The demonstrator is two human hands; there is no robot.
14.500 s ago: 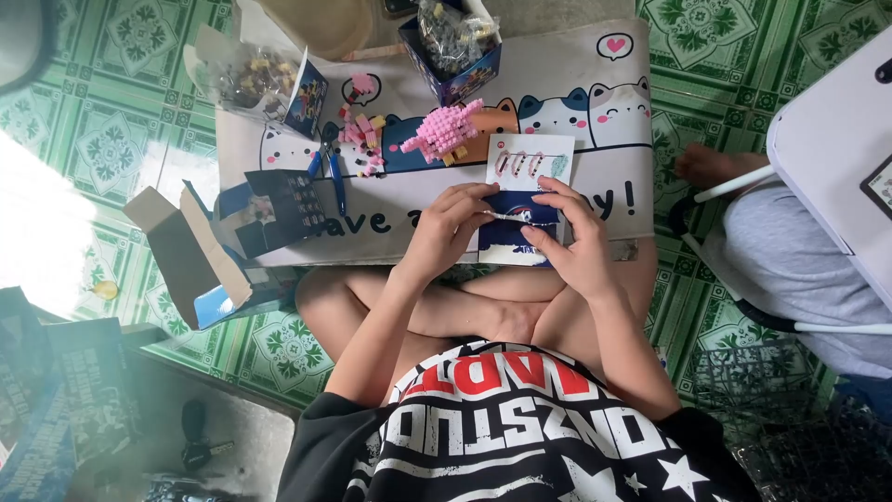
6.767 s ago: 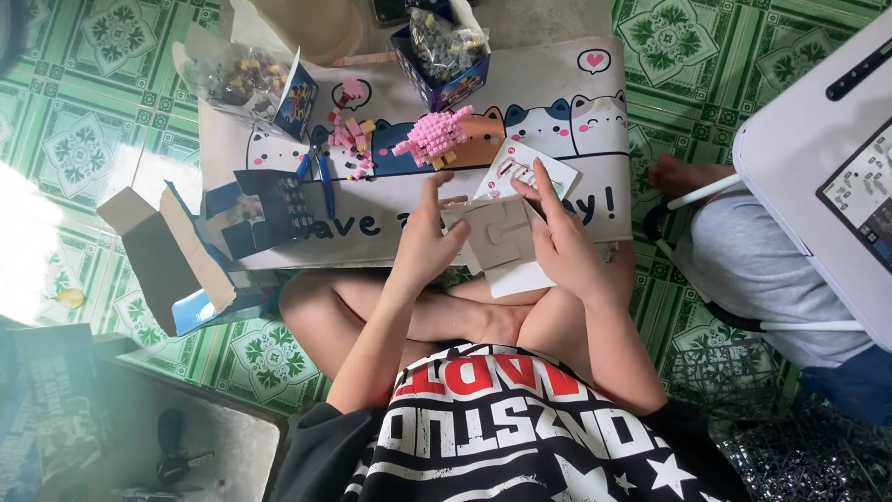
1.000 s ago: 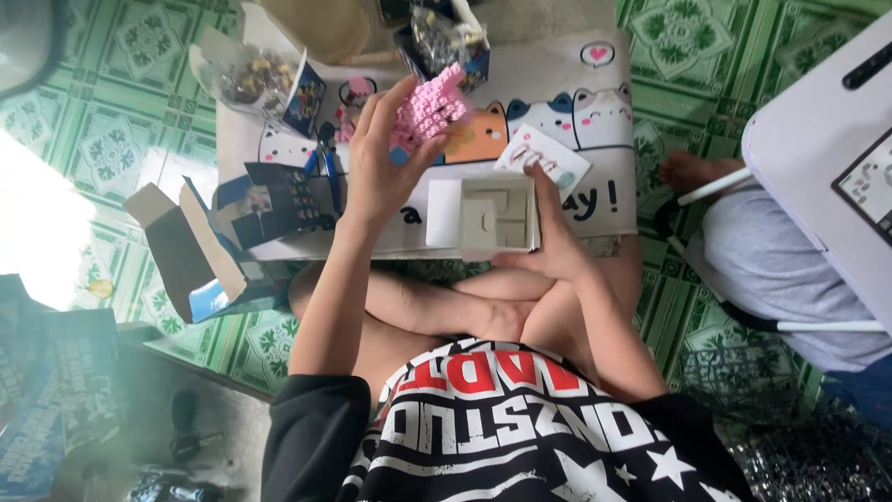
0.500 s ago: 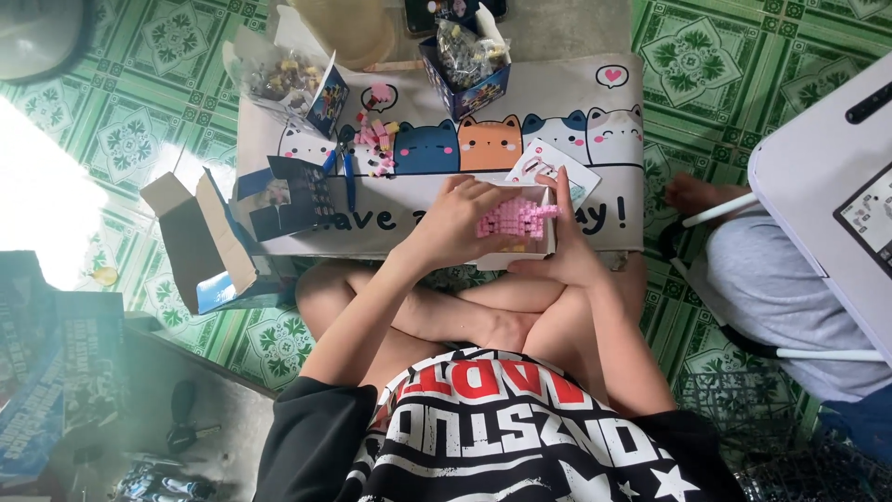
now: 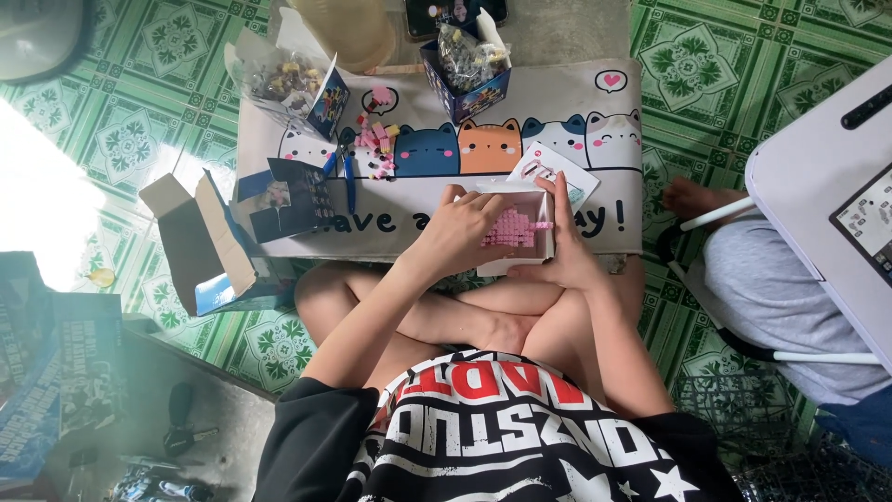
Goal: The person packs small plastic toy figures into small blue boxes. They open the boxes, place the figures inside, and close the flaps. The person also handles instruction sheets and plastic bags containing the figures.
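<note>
Left hand (image 5: 457,232) grips pink block model (image 5: 512,228) inside white box (image 5: 542,206); right hand (image 5: 569,251) clasps box.

Your pink brick figure (image 5: 514,228) is a small, blocky build of tiny bricks, all in shades of pink, with an uneven stepped outline and a little stub poking out on its right side. It lies flat inside the white box (image 5: 544,200), which is a shallow open tray of plain card with low upright walls. The figure fills most of the tray's floor and sits close against its right wall. The tray rests level at the near edge of the low table, partly overhanging toward your lap, with its far wall and right wall in plain view and its left side hidden from you.
</note>
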